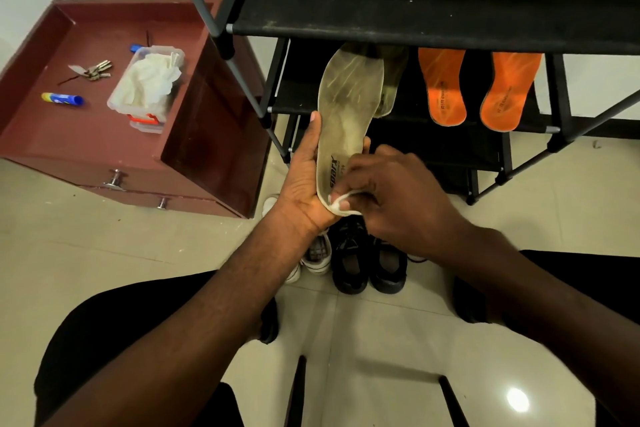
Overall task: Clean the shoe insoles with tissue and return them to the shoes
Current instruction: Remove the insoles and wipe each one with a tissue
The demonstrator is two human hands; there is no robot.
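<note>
I hold the grey insole (pixel 348 114) upright in front of the shoe rack (pixel 415 21), its heel end down. My left hand (pixel 304 177) wraps its left edge near the heel, thumb along the side and fingertips showing past the right edge. My right hand (pixel 391 191) pinches a small wad of tissue (pixel 341 204) and presses it to the heel, just below the printed brand mark. The toe half looks streaked and dull, so I judge the wiping of this one to be only partly done.

Behind it, on the rack's middle shelf, a second grey insole (pixel 391 80) leans at the shelf's left end, mostly hidden by the one I hold. Two orange insoles (pixel 478 87) lie side by side toward the shelf's right end (whether they have been wiped I cannot tell). So four insoles are out of their shoes, and none has gone back in yet.

On the floor under my hands stand a pair of black shoes (pixel 367 263) and, just to their left, white shoes (pixel 315 253), partly covered by my wrists. To the left, the maroon cabinet (pixel 86 135) carries a clear box of tissues (pixel 147 87) near its right edge, with keys (pixel 93 69) and a blue and yellow tube (pixel 62 99) further left.
</note>
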